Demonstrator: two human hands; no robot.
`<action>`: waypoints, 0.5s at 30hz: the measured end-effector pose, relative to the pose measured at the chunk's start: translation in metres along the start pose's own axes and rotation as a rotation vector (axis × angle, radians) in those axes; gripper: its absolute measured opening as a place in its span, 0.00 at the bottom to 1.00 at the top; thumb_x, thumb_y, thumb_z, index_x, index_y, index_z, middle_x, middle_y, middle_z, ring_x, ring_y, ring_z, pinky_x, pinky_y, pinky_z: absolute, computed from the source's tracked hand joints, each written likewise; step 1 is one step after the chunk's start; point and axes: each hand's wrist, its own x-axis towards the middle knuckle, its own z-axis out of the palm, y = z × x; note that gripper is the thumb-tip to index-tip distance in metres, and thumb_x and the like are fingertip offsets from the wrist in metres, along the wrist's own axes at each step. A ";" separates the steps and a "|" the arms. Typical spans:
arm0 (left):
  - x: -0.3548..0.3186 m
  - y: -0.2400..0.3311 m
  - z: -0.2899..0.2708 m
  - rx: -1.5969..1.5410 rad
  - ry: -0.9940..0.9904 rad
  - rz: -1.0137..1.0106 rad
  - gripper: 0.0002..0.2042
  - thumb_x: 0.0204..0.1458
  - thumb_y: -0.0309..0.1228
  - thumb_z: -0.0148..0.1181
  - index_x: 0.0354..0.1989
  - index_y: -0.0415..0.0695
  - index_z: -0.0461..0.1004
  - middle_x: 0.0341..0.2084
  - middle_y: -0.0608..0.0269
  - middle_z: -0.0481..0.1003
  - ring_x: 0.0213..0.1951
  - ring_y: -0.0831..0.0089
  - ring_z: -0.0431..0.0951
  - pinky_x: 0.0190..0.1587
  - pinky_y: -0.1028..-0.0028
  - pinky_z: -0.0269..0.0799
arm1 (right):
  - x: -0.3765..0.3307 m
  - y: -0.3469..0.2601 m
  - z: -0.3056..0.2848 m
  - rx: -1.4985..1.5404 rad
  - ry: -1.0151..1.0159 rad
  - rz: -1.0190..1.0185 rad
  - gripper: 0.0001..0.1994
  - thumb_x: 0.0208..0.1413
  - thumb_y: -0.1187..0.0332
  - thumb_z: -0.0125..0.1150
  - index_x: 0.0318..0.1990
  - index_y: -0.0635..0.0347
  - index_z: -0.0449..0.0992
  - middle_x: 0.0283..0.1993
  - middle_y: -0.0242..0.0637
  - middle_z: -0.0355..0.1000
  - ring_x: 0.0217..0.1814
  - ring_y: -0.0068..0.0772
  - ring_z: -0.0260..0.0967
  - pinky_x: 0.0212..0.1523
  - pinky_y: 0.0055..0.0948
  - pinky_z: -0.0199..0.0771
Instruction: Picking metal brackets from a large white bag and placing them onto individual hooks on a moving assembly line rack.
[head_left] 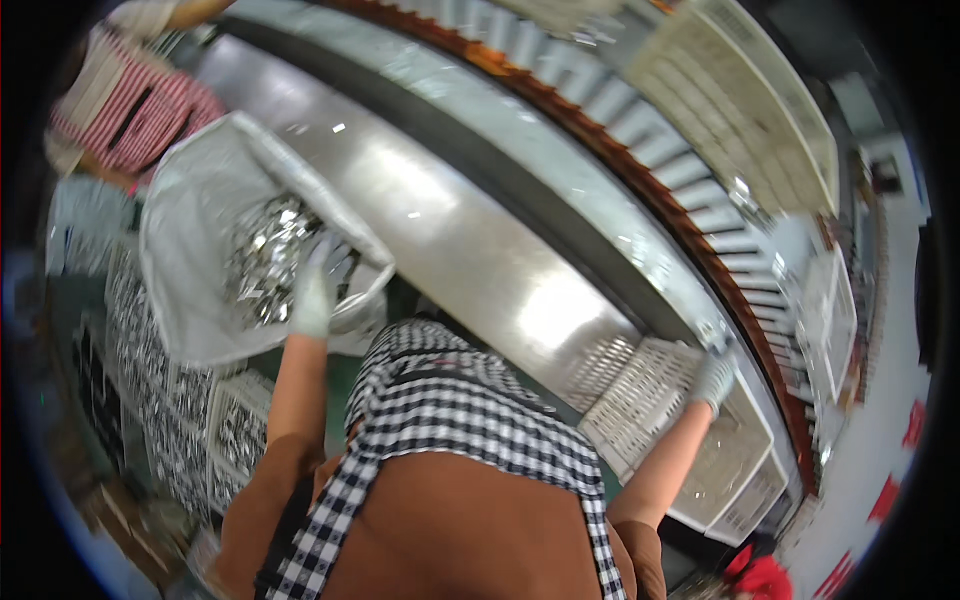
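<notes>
A white-gloved left hand of mine (313, 295) reaches into a large white sack (185, 240). Its fingers are among a heap of small shiny metal pieces (270, 245) and blend with them, so their grip does not show clearly. On the right, my right hand (714, 378), also gloved, is over the far edge of a white perforated basket (640, 395). Its fingers look drawn together beside the conveyor, and a small shiny spot shows at their tips. What they hold, if anything, is too blurred to name.
A steel work surface (400, 190) runs diagonally between sack and basket. Beyond it lies a conveyor (560, 170) with an orange-brown edge. Crates of metal pieces (240, 425) stand at lower left. Large pale crates (745, 100) sit across the conveyor. Another person (140, 105) works at upper left.
</notes>
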 end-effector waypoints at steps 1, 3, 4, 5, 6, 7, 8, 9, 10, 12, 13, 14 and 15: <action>-0.006 -0.013 0.014 0.012 -0.017 0.006 0.24 0.52 0.40 0.57 0.54 0.41 0.65 0.49 0.57 0.69 0.49 0.64 0.69 0.52 0.65 0.64 | 0.008 0.009 0.014 -0.091 0.039 -0.033 0.23 0.51 0.63 0.54 0.57 0.55 0.65 0.42 0.54 0.73 0.48 0.53 0.70 0.48 0.44 0.70; -0.021 -0.036 0.021 0.067 0.003 -0.010 0.23 0.53 0.40 0.57 0.56 0.42 0.64 0.48 0.59 0.68 0.50 0.63 0.67 0.55 0.61 0.62 | 0.002 -0.020 0.001 -0.093 -0.124 0.029 0.26 0.49 0.64 0.57 0.57 0.54 0.63 0.52 0.53 0.68 0.49 0.52 0.70 0.48 0.45 0.70; -0.031 -0.046 0.029 0.074 -0.034 -0.003 0.23 0.53 0.39 0.57 0.55 0.42 0.64 0.48 0.58 0.68 0.50 0.62 0.67 0.55 0.60 0.62 | -0.002 -0.019 0.000 -0.087 -0.093 -0.004 0.27 0.48 0.66 0.59 0.58 0.53 0.63 0.56 0.52 0.64 0.48 0.52 0.71 0.47 0.44 0.71; -0.038 -0.056 0.036 0.090 -0.065 0.006 0.23 0.53 0.39 0.57 0.55 0.41 0.64 0.47 0.57 0.68 0.50 0.62 0.67 0.55 0.60 0.62 | -0.006 -0.015 0.004 -0.078 -0.072 -0.037 0.28 0.46 0.68 0.60 0.58 0.53 0.62 0.61 0.50 0.59 0.47 0.52 0.71 0.47 0.43 0.72; -0.042 -0.061 0.044 0.107 -0.089 0.014 0.23 0.53 0.39 0.57 0.54 0.41 0.65 0.47 0.56 0.68 0.50 0.61 0.68 0.55 0.60 0.63 | -0.008 -0.012 0.005 -0.042 -0.070 -0.059 0.28 0.45 0.69 0.61 0.57 0.53 0.63 0.63 0.49 0.56 0.47 0.52 0.71 0.47 0.43 0.72; -0.047 -0.064 0.058 0.127 -0.126 0.057 0.23 0.53 0.39 0.57 0.54 0.40 0.65 0.48 0.55 0.68 0.50 0.61 0.68 0.55 0.60 0.63 | -0.010 -0.010 0.008 0.004 -0.073 -0.084 0.28 0.44 0.70 0.62 0.57 0.54 0.63 0.65 0.47 0.52 0.46 0.53 0.71 0.47 0.42 0.72; -0.058 -0.065 0.076 0.144 -0.162 0.098 0.22 0.53 0.38 0.56 0.54 0.39 0.65 0.48 0.55 0.68 0.51 0.61 0.68 0.55 0.60 0.63 | -0.013 -0.010 0.003 0.021 -0.060 -0.084 0.28 0.44 0.71 0.62 0.56 0.54 0.64 0.63 0.48 0.55 0.47 0.53 0.70 0.47 0.42 0.71; -0.069 -0.067 0.095 0.161 -0.198 0.140 0.22 0.54 0.38 0.56 0.54 0.39 0.65 0.48 0.54 0.68 0.51 0.60 0.68 0.56 0.61 0.64 | -0.011 -0.005 0.005 0.029 -0.054 -0.107 0.27 0.44 0.71 0.61 0.55 0.54 0.64 0.63 0.48 0.55 0.47 0.54 0.69 0.48 0.42 0.71; -0.073 -0.070 0.116 0.141 -0.177 0.166 0.21 0.54 0.37 0.56 0.53 0.38 0.65 0.48 0.53 0.68 0.49 0.60 0.69 0.55 0.62 0.65 | -0.011 -0.004 0.006 0.046 -0.071 -0.094 0.27 0.44 0.71 0.61 0.55 0.54 0.64 0.63 0.48 0.55 0.47 0.54 0.69 0.48 0.42 0.71; -0.092 -0.068 0.166 0.148 -0.283 0.211 0.20 0.54 0.37 0.55 0.51 0.37 0.67 0.46 0.54 0.70 0.48 0.60 0.71 0.55 0.62 0.66 | -0.011 0.000 0.006 0.058 -0.063 -0.109 0.25 0.45 0.70 0.59 0.55 0.54 0.65 0.63 0.47 0.55 0.45 0.54 0.70 0.46 0.43 0.72; -0.104 -0.065 0.192 0.151 -0.333 0.235 0.19 0.55 0.37 0.55 0.50 0.37 0.68 0.45 0.55 0.70 0.48 0.61 0.71 0.55 0.62 0.66 | -0.009 0.002 0.006 0.068 -0.072 -0.092 0.25 0.45 0.71 0.58 0.55 0.54 0.65 0.63 0.47 0.55 0.45 0.55 0.70 0.46 0.43 0.72; -0.115 -0.065 0.216 0.178 -0.404 0.259 0.19 0.55 0.36 0.54 0.49 0.36 0.68 0.46 0.55 0.70 0.48 0.62 0.72 0.54 0.64 0.66 | -0.008 0.003 0.007 0.080 -0.082 -0.077 0.25 0.45 0.71 0.58 0.55 0.54 0.65 0.63 0.47 0.55 0.44 0.55 0.70 0.45 0.43 0.72; -0.124 -0.066 0.239 0.206 -0.477 0.265 0.20 0.54 0.37 0.54 0.51 0.35 0.67 0.47 0.53 0.69 0.49 0.61 0.71 0.55 0.64 0.66 | -0.007 0.004 0.009 0.092 -0.097 -0.066 0.25 0.45 0.71 0.58 0.55 0.54 0.65 0.63 0.47 0.55 0.44 0.55 0.70 0.44 0.44 0.73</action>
